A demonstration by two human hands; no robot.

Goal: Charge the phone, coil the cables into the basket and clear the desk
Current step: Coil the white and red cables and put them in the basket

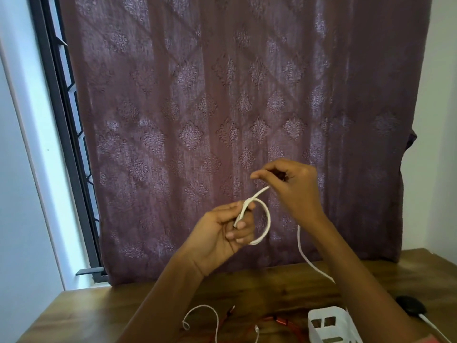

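My left hand [223, 232] is raised above the desk and grips one end of a thick white cable [265, 219], which forms a small loop beside its fingers. My right hand [293, 188] is higher and to the right, its fingers curled round the same cable; the rest of the cable hangs down behind my right forearm toward the desk. A white plastic basket [326, 325] stands on the desk at the bottom right. A thin white cable [212, 315] and a red cable [274, 320] lie on the desk below my arms.
The wooden desk [94, 315] fills the bottom of the view. A black round object [411, 309] with a white lead lies at the right edge. A purple patterned curtain [222, 107] hangs behind the desk, with a window frame [61, 120] at the left.
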